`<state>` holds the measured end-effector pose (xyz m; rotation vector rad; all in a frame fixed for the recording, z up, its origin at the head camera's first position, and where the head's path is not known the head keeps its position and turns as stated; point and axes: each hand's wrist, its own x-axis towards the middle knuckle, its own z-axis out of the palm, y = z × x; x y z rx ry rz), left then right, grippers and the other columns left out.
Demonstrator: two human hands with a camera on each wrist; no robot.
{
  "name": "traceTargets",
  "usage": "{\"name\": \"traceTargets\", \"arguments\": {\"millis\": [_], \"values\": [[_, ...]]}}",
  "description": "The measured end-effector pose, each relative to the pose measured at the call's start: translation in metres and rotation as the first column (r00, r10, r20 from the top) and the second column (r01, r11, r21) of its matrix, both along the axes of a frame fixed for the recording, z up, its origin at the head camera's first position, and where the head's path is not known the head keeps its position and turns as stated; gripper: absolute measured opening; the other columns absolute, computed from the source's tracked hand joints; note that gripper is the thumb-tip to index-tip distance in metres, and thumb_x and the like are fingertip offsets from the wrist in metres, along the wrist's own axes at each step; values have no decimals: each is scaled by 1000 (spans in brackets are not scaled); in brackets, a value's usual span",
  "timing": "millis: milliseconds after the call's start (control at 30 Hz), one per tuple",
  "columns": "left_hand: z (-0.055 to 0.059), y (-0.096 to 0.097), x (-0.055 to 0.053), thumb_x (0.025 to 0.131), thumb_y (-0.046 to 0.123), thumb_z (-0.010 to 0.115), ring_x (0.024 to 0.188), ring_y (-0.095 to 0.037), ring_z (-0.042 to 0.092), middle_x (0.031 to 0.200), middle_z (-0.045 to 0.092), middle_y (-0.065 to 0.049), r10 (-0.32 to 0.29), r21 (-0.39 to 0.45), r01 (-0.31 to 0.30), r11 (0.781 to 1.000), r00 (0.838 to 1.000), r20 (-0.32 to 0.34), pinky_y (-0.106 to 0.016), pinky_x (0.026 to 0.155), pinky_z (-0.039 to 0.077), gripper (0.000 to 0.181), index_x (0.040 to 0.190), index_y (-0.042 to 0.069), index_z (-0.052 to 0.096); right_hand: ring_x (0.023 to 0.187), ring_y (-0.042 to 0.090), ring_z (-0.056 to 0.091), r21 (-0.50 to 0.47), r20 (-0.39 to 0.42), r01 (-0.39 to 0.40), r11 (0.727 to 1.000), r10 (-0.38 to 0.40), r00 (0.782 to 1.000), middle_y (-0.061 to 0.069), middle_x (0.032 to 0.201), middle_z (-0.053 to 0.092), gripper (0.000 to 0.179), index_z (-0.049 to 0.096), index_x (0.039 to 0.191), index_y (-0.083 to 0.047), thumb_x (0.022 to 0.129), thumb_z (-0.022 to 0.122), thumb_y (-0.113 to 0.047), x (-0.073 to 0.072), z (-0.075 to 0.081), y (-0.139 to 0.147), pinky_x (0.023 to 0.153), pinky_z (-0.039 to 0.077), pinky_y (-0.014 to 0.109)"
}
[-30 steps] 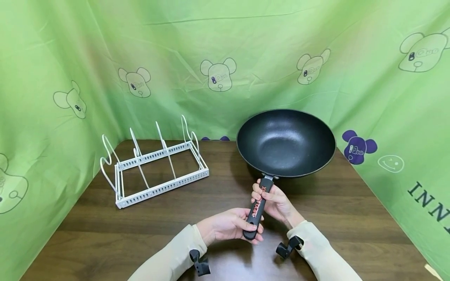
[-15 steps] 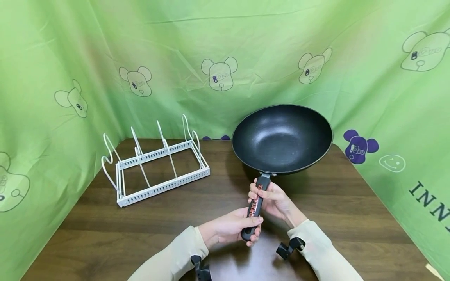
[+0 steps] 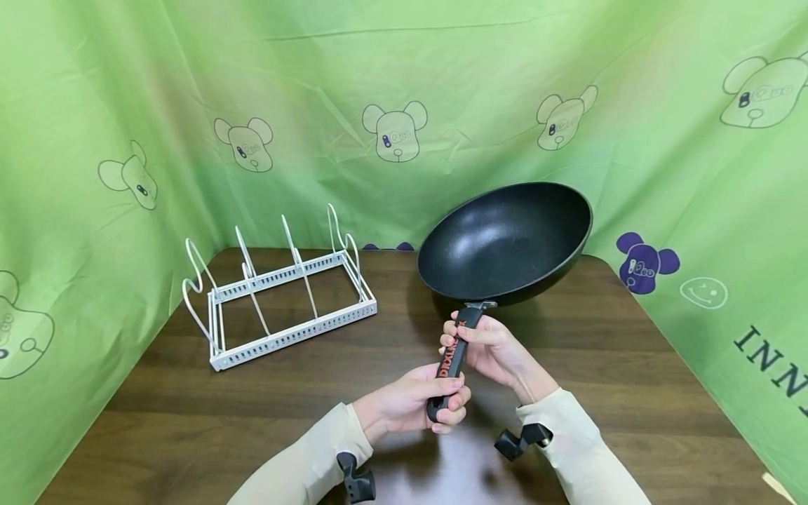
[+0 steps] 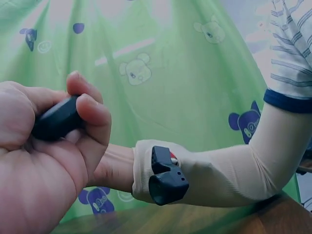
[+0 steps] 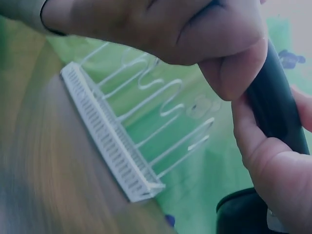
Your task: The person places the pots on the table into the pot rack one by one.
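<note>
Pan (image 3: 505, 242) just rolled a bit, right rim higher, so looks mid-turn to me. 2 hands on the handle (image 3: 451, 359): left hand (image 3: 407, 401) curled round its end, right hand (image 3: 499, 354) gripping further up. Pan's right of the rack (image 3: 341, 321).

Wok (image 5: 236, 212) cut off by right wrist view's lower edge, handle lettering (image 3: 447, 362) partly covered

A deep black wok (image 3: 505, 245) with a sheen inside tilts at three o'clock from the head view's centre, apparently held aloft, though its base is hidden. Its red-lettered black handle (image 3: 452, 356) points to seven o'clock, the left hand (image 3: 413, 400) gripping the end, the right hand (image 3: 497, 351) its upper part.
</note>
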<state>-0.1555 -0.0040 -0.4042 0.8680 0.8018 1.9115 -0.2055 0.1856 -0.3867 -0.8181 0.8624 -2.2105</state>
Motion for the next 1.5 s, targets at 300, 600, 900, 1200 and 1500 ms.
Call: {"name": "traceTargets", "arguments": {"millis": [300,600,900,1200,1500], "values": [[7,-7,-3,106,27,47,62,-3,37,82,43,7,-43,123,47,991,998,-36,-16,52,31,12,97,20,44,98,21,56,-82,11,-13,997,14,1000,7,101,53,23,45,120,-2,105,27,3,2,11,-12,96,46,33],[12,-14,1,102,33,56,56,-2,33,78,38,8,-98,222,97,970,995,-6,-17,46,26,18,106,21,44,101,23,55,-292,-134,-23,956,-17,991,12,108,54,20,43,124,-1,105,38,0,0,5,-31,98,43,35],[13,-10,6,104,32,52,58,-3,35,80,39,9,-141,262,155,953,987,-73,-15,51,35,14,109,23,42,103,23,56,-346,-184,-103,933,40,982,11,106,51,18,44,121,-2,103,42,0,0,8,-36,98,45,35],[13,-13,17,107,15,38,69,-8,50,87,49,8,-93,108,101,989,993,-74,-22,64,45,11,105,23,46,102,20,56,-264,-249,-211,941,145,958,8,106,50,31,45,132,-5,102,43,4,-2,10,-32,96,47,34],[22,-21,30,102,3,39,78,-10,63,85,62,6,-4,-88,1,996,999,-35,-32,78,54,20,99,15,54,98,17,58,-168,-296,-268,948,211,932,5,104,51,29,41,125,-10,99,50,-1,-3,12,-36,91,50,33]]}}
